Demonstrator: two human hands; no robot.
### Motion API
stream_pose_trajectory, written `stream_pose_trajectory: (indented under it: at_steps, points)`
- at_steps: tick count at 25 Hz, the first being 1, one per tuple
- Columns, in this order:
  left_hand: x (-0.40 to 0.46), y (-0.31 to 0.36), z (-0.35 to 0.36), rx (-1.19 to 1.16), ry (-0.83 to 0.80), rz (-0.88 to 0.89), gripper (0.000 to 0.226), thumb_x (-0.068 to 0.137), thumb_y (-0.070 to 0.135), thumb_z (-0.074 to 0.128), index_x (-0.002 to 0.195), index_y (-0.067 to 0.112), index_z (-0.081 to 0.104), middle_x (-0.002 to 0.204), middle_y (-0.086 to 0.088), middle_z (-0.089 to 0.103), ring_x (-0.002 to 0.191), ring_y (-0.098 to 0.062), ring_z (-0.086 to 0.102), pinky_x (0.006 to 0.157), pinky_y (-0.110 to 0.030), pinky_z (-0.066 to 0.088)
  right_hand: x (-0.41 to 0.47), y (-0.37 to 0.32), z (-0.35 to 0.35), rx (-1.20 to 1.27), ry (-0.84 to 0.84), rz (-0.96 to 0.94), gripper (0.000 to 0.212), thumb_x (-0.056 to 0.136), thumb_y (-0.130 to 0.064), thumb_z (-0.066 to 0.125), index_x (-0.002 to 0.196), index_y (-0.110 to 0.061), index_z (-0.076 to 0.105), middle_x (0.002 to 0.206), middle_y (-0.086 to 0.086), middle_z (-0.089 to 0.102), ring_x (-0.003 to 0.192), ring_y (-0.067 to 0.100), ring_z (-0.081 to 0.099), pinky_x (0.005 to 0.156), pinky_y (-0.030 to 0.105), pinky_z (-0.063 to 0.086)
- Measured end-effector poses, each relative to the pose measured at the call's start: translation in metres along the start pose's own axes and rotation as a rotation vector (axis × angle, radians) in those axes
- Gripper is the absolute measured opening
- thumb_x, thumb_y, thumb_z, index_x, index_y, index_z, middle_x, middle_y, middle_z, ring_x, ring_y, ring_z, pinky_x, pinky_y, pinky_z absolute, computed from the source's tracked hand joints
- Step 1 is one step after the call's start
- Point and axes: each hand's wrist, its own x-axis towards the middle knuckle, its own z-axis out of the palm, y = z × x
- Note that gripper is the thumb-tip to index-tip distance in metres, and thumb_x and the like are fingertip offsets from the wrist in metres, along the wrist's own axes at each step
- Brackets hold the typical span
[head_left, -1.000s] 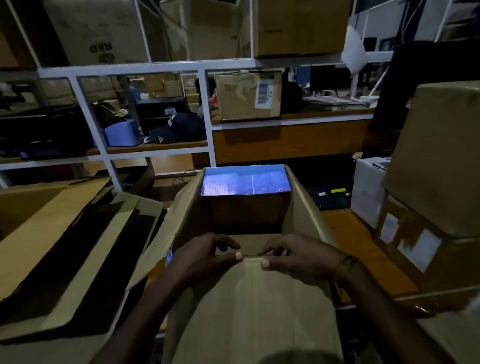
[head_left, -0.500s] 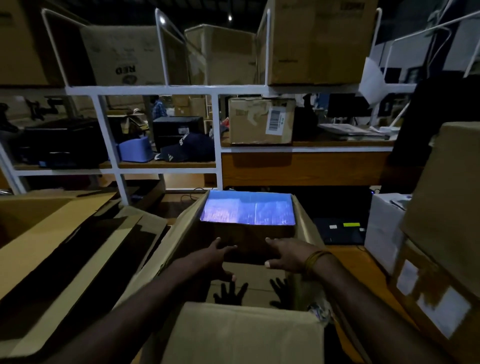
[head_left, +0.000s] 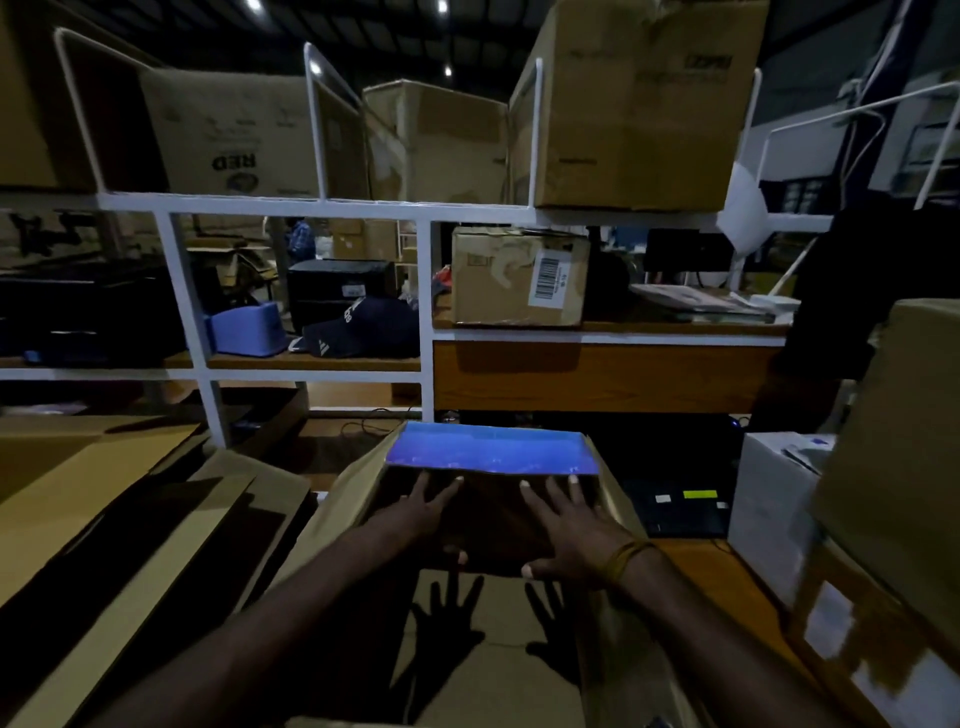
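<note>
Open cardboard box (head_left: 343, 499) sits at the near edge of the wooden desk (head_left: 717, 571), below the white shelf (head_left: 311, 203). I read left hand (head_left: 415, 512) and right hand (head_left: 571, 525) inside it, fingers spread flat against its far wall. Likely squaring that wall and keeping the blue-lit flap (head_left: 493, 456) folded outward.

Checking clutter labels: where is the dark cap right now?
In the head view, the dark cap lies on the wooden shelf left of centre, between the light blue container and the barcode-labelled carton.
</note>
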Motion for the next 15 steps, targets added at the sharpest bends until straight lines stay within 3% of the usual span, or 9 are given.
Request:
stream_pose_trajectory:
  at_steps: [2, 6, 11, 15]
  points:
    - [0.003, 0.008, -0.018, 0.099, 0.025, -0.017, 0.104, 0.085, 0.056, 0.064, 0.151, 0.04, -0.015, 0.159, -0.015, -0.024, 0.147, -0.046, 0.006, 0.116, -0.061, 0.019, 0.006, -0.001, -0.01, -0.034, 0.107, 0.014, 0.106, 0.088, -0.059, 0.059, 0.153, -0.032, -0.02, 0.161, 0.008, -0.025, 0.146, 0.036, -0.023, 0.118, 0.056, 0.004]
    - [0.03, 0.0, -0.04, 0.114, 0.258, 0.068, 0.105, 0.084, 0.057, 0.063, 0.152, 0.039, -0.014, 0.159, -0.012, -0.027, 0.147, -0.044, 0.001, 0.114, -0.061, 0.026, 0.039, 0.014, -0.028, -0.016, 0.248, 0.061, 0.104, 0.089, -0.056, 0.059, 0.15, -0.037, -0.023, 0.154, 0.004, -0.037, 0.145, 0.035, -0.026, 0.118, 0.056, 0.002]
    - [0.062, -0.019, -0.054, 0.16, 0.29, 0.037, 0.103, 0.085, 0.059, 0.062, 0.152, 0.04, -0.015, 0.16, -0.008, -0.027, 0.148, -0.042, 0.0, 0.114, -0.065, 0.016, 0.075, 0.052, -0.026, 0.038, 0.297, 0.115, 0.096, 0.093, -0.046, 0.059, 0.153, -0.039, -0.015, 0.157, -0.004, -0.034, 0.148, 0.031, -0.02, 0.118, 0.059, 0.005]
    - [0.083, -0.037, -0.054, 0.137, 0.247, -0.011, 0.099, 0.088, 0.052, 0.061, 0.152, 0.041, -0.013, 0.161, -0.003, -0.022, 0.148, -0.042, 0.002, 0.112, -0.067, 0.017, 0.097, 0.071, -0.016, 0.158, 0.25, 0.123, 0.093, 0.092, -0.036, 0.063, 0.153, -0.043, -0.007, 0.16, -0.009, -0.026, 0.151, 0.028, -0.009, 0.117, 0.06, 0.017]
